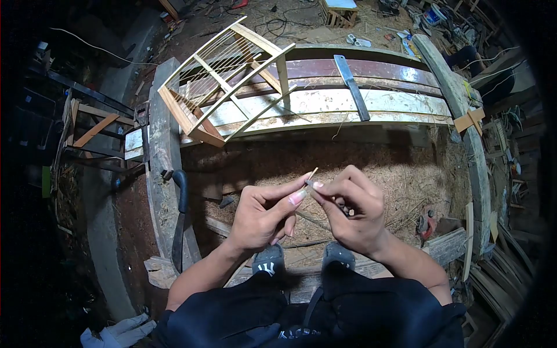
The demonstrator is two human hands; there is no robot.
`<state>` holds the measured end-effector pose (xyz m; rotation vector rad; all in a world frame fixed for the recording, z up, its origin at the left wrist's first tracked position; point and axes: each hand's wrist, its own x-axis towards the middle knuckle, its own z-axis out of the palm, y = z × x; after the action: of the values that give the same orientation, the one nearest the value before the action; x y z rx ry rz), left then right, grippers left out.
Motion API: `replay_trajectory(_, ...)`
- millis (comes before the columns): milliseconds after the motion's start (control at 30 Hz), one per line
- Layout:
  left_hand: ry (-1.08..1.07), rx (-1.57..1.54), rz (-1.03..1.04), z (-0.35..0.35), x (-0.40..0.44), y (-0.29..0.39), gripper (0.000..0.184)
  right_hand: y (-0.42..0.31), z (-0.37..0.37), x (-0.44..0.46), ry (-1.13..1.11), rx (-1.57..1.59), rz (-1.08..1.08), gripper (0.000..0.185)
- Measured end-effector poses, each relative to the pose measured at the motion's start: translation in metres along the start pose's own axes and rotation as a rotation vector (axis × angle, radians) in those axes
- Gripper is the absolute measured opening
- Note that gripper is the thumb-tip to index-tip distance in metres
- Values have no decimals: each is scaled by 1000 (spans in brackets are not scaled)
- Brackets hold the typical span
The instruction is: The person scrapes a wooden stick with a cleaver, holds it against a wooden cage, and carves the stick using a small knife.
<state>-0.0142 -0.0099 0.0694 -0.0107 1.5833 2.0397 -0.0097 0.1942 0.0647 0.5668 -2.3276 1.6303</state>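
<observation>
In front of my lap, my left hand (264,214) pinches a thin wooden stick (314,173) between thumb and fingers, its tip pointing up. Close against it, my right hand (357,211) is closed, thumb and forefinger meeting the stick. A small dark piece shows at the right fingertips, and a light round end shows within the curled fingers; what this is I cannot make out. Beyond the hands, a wooden frame strung with thin parallel bars (223,87) rests tilted on the bench planks (313,102).
A flat blade with a dark handle (351,87) lies across the planks. On the left beam (165,139) rests a knife with a curved dark handle (180,191). Shavings (406,174) cover the ground; a red tool (426,225) lies right. Scissors (358,40) lie behind the bench.
</observation>
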Motion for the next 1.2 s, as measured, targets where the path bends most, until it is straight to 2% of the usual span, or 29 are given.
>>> replay_trajectory(133,24,-15,-2,0,1,-1,34,0,0,1,37,-38,54,19)
replay_trajectory(233,8,13,-2,0,-4,-1,35,1,-1,2,34,-31,-31,16)
replay_trajectory(300,-2,35,16,2,-4,-2,35,2,-5,7,114,-111,127,13)
replay_trajectory(400,-12,51,37,3,0,3,35,12,-10,7,179,-78,147,14)
replay_trajectory(600,-12,-4,-12,2,-1,0,36,4,-7,1,82,-6,32,18)
replay_trajectory(733,-15,6,-23,0,-1,1,36,1,-3,-4,10,31,84,12)
replay_trajectory(1200,12,20,28,2,-2,-4,34,-3,-5,3,33,-35,49,18)
